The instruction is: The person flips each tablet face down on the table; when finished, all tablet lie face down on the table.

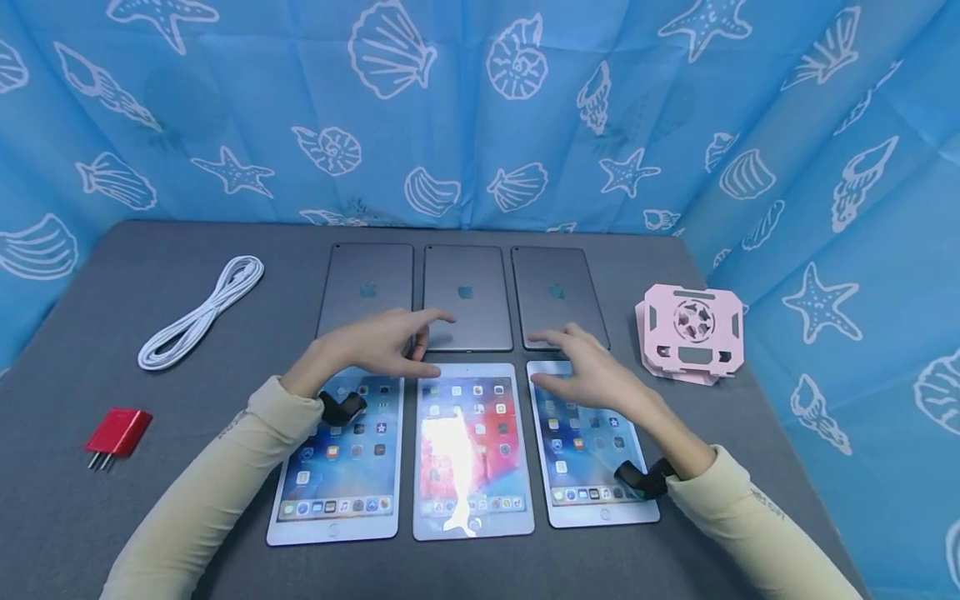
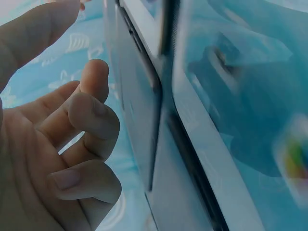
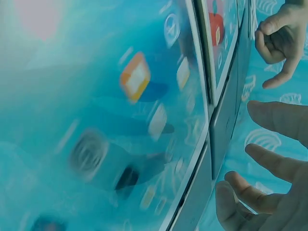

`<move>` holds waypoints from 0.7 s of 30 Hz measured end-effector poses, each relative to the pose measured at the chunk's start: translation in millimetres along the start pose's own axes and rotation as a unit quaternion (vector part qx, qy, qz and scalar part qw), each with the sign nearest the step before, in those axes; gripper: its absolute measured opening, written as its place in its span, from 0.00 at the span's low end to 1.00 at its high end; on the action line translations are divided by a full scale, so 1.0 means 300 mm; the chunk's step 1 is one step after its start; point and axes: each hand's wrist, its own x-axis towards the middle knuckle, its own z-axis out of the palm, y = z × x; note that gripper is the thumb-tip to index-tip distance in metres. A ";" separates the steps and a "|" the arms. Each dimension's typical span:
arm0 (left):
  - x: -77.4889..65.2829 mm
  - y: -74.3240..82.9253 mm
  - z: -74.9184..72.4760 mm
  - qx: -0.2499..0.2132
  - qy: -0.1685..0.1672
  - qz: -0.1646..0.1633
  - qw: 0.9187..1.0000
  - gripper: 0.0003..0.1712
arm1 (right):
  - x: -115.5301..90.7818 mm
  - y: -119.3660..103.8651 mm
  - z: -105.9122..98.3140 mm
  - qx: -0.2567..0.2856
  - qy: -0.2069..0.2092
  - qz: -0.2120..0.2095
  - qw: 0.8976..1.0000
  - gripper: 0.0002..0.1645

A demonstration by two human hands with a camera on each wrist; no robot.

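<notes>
My left hand (image 1: 382, 343) hovers, holding nothing, between the front left tablet (image 1: 352, 467) and the back row, its index finger out and other fingers loosely bent. My right hand (image 1: 588, 371), also holding nothing, is over the top of the front right tablet (image 1: 592, 450). Between them lies the front middle tablet (image 1: 472, 450), its lit screen reflecting glare. These three are white-framed, face up, showing app icons. Behind, three dark grey tablets lie face down: back left (image 1: 367, 283), back middle (image 1: 467, 292) and back right (image 1: 558, 292). My hands partly cover some of them.
On the left are a coiled white cable (image 1: 201, 312) and a red plug adapter (image 1: 118, 433). A pink slotted stand (image 1: 693, 333) sits at the right edge of the grey table (image 1: 247, 575). A blue shell-print curtain (image 1: 465, 108) hangs behind and along the right.
</notes>
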 end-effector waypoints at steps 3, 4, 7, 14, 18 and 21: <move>0.032 0.020 0.011 0.006 -0.006 0.011 1.000 0.45 | -0.022 0.024 -0.016 -0.001 0.006 0.006 1.000 0.36; 0.042 0.025 0.015 0.010 -0.007 0.015 1.000 0.45 | -0.029 0.031 -0.019 -0.001 0.008 0.006 1.000 0.36; 0.070 0.043 0.027 0.016 -0.011 0.021 1.000 0.45 | -0.044 0.051 -0.029 -0.006 0.013 0.010 1.000 0.35; 0.128 0.073 0.049 0.013 -0.013 0.039 0.999 0.42 | -0.079 0.095 -0.053 -0.017 0.007 0.032 0.999 0.36; 0.165 0.084 0.065 0.018 -0.005 0.047 0.999 0.43 | -0.093 0.120 -0.060 -0.025 -0.003 0.049 0.998 0.38; 0.189 0.095 0.082 0.026 -0.006 0.046 0.999 0.45 | -0.105 0.137 -0.063 -0.027 -0.012 0.062 0.998 0.40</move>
